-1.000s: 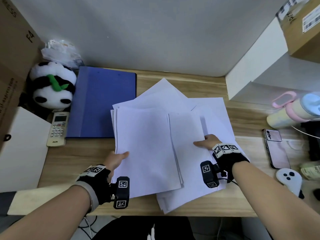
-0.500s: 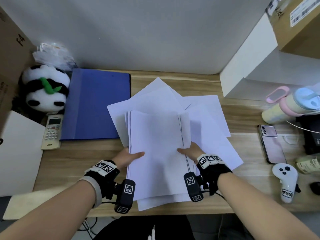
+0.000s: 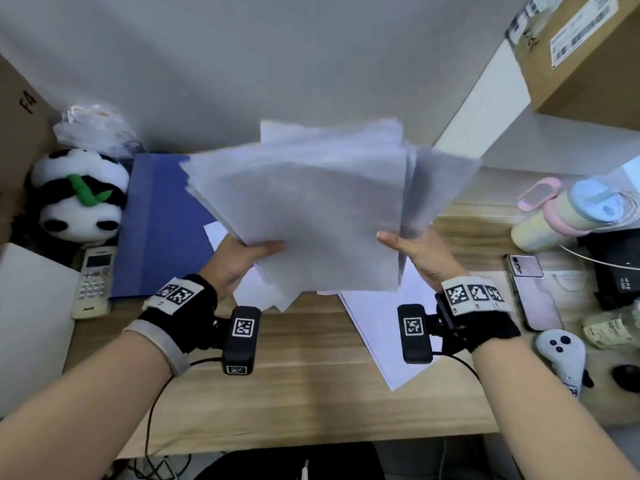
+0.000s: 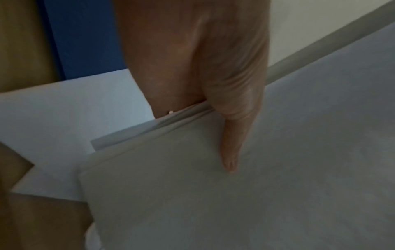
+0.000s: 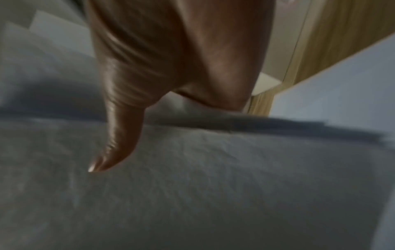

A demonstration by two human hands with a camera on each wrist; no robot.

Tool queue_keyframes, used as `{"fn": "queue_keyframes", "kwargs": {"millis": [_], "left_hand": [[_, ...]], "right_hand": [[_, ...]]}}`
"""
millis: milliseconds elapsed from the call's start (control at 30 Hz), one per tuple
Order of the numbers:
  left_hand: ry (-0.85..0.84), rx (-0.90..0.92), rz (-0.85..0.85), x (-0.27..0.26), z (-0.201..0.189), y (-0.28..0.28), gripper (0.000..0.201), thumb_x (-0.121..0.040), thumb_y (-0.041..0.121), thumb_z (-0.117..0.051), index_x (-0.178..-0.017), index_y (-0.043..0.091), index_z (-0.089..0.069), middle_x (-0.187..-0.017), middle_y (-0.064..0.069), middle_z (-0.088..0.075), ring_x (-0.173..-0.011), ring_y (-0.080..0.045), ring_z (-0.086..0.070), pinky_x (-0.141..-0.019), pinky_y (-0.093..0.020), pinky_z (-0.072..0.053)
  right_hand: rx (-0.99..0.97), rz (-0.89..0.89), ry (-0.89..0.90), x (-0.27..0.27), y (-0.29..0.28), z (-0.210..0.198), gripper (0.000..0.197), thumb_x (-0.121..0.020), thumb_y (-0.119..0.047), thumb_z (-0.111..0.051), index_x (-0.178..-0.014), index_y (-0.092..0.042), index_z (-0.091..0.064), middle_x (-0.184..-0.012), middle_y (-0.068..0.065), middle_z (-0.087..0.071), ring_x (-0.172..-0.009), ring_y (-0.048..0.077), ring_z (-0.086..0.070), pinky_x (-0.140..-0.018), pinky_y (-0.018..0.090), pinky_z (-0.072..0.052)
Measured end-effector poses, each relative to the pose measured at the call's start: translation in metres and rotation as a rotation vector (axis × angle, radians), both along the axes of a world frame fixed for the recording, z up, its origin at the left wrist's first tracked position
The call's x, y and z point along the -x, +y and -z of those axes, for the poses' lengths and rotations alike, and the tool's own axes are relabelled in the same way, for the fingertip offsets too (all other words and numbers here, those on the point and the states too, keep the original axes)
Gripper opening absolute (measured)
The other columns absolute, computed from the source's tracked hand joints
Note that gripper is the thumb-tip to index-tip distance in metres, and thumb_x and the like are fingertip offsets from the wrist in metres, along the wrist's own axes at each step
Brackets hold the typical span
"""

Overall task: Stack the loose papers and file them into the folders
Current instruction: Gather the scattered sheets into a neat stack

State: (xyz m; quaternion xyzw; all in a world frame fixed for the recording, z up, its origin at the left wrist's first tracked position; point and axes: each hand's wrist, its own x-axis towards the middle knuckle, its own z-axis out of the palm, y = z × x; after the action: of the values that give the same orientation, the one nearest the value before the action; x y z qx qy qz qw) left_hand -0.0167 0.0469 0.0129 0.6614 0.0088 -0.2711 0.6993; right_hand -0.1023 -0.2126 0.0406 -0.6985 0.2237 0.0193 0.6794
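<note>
A loose stack of white papers (image 3: 311, 209) is raised off the desk and tilted up toward the wall, blurred by motion. My left hand (image 3: 242, 258) pinches its left edge, thumb on top, the other fingers hidden under the sheets. My right hand (image 3: 412, 252) pinches the right edge the same way. The left wrist view shows the thumb (image 4: 230, 138) pressed on the papers (image 4: 235, 194); the right wrist view shows the thumb (image 5: 113, 148) on the papers (image 5: 192, 186). A few sheets (image 3: 377, 327) still lie on the desk. A shut blue folder (image 3: 159, 230) lies at the left, partly behind the stack.
A panda plush (image 3: 79, 199) and a remote (image 3: 93, 282) sit left of the folder. A phone (image 3: 530, 292), bottles (image 3: 561, 216), a white controller (image 3: 564, 358) and dark items crowd the right. Cardboard boxes (image 3: 581, 53) stand at the top right. The wooden desk (image 3: 311, 393) shows in front.
Both hands slid together, gathered the spread sheets into one stack, then lifted it off the desk and tipped it upward. A few sheets stayed on the desk.
</note>
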Motion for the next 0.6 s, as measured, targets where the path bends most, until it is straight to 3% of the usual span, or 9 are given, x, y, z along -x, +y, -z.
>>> {"fn": "queue_keyframes", "kwargs": {"millis": [67,100,167,233,300,400,433,533,600], "left_hand": [[0.000,-0.060,0.027,0.005,0.008,-0.003,0.027,-0.077,-0.003,-0.070,-0.097,0.015,-0.068,-0.095,0.004,-0.074,-0.096,-0.017,-0.068,-0.084,-0.027,-0.057],[0.013,-0.087,0.044,0.007,0.012,-0.006,0.027,-0.076,-0.002,-0.071,-0.096,0.016,-0.068,-0.095,0.005,-0.073,-0.098,-0.018,-0.067,-0.081,-0.026,-0.058],[0.026,-0.084,0.064,0.014,0.016,-0.012,0.032,-0.076,-0.001,-0.073,-0.103,0.014,-0.067,-0.106,-0.004,-0.071,-0.104,-0.023,-0.065,-0.083,-0.029,-0.057],[0.018,-0.067,0.035,0.016,0.016,-0.019,0.039,-0.077,0.001,-0.073,-0.114,0.011,-0.064,-0.116,-0.010,-0.068,-0.107,-0.024,-0.063,-0.091,-0.037,-0.053],[0.021,-0.045,0.027,0.018,0.014,-0.025,0.040,-0.079,0.003,-0.072,-0.118,0.010,-0.063,-0.118,-0.010,-0.067,-0.107,-0.023,-0.062,-0.094,-0.039,-0.052],[0.020,-0.049,0.080,0.020,0.011,-0.032,0.040,-0.082,0.004,-0.069,-0.120,0.012,-0.060,-0.116,-0.008,-0.067,-0.106,-0.019,-0.062,-0.090,-0.033,-0.053],[0.025,-0.053,0.079,0.020,0.010,-0.033,0.036,-0.083,0.004,-0.068,-0.117,0.014,-0.062,-0.114,-0.007,-0.067,-0.104,-0.018,-0.062,-0.090,-0.031,-0.052],[0.062,-0.083,0.094,0.017,0.009,-0.034,0.026,-0.084,0.009,-0.067,-0.110,0.016,-0.065,-0.112,-0.003,-0.069,-0.102,-0.012,-0.065,-0.088,-0.023,-0.052],[0.059,-0.121,0.149,0.014,0.012,-0.031,0.023,-0.085,0.012,-0.067,-0.108,0.012,-0.067,-0.108,0.000,-0.071,-0.093,-0.002,-0.068,-0.080,-0.013,-0.053]], "right_hand": [[0.092,-0.029,0.093,0.004,-0.001,0.013,0.083,-0.040,-0.052,-0.088,-0.098,0.003,-0.066,-0.109,0.024,-0.068,-0.106,0.040,-0.063,-0.103,0.050,-0.044],[0.093,-0.018,0.110,0.004,-0.003,0.022,0.077,-0.046,-0.049,-0.089,-0.099,0.002,-0.066,-0.113,0.024,-0.067,-0.108,0.041,-0.062,-0.105,0.054,-0.041],[0.040,0.015,0.085,0.006,-0.001,0.028,0.037,-0.061,-0.025,-0.086,-0.093,-0.018,-0.069,-0.108,0.008,-0.071,-0.107,0.027,-0.064,-0.107,0.049,-0.041],[0.029,0.014,0.061,0.006,0.001,0.028,0.040,-0.058,-0.026,-0.085,-0.093,-0.026,-0.068,-0.107,0.004,-0.070,-0.109,0.023,-0.062,-0.106,0.045,-0.042],[0.031,-0.020,0.071,0.007,0.000,0.030,0.051,-0.051,-0.038,-0.086,-0.097,-0.026,-0.066,-0.108,0.003,-0.069,-0.109,0.023,-0.060,-0.104,0.041,-0.042],[0.026,0.039,0.156,0.011,-0.003,0.039,0.038,-0.071,-0.015,-0.079,-0.103,-0.021,-0.061,-0.106,0.000,-0.066,-0.106,0.020,-0.059,-0.105,0.038,-0.041],[0.065,0.058,0.156,0.012,-0.004,0.044,0.036,-0.073,-0.015,-0.078,-0.104,-0.021,-0.060,-0.106,0.001,-0.066,-0.104,0.020,-0.060,-0.102,0.036,-0.043],[0.164,0.098,0.151,0.012,-0.005,0.046,0.017,-0.075,-0.031,-0.075,-0.075,-0.024,-0.060,-0.078,0.001,-0.064,-0.075,0.019,-0.061,-0.082,0.033,-0.047],[0.114,0.166,0.141,0.012,-0.009,0.046,0.008,-0.082,-0.021,-0.069,-0.080,-0.020,-0.062,-0.086,0.002,-0.067,-0.080,0.017,-0.063,-0.083,0.029,-0.046]]}}
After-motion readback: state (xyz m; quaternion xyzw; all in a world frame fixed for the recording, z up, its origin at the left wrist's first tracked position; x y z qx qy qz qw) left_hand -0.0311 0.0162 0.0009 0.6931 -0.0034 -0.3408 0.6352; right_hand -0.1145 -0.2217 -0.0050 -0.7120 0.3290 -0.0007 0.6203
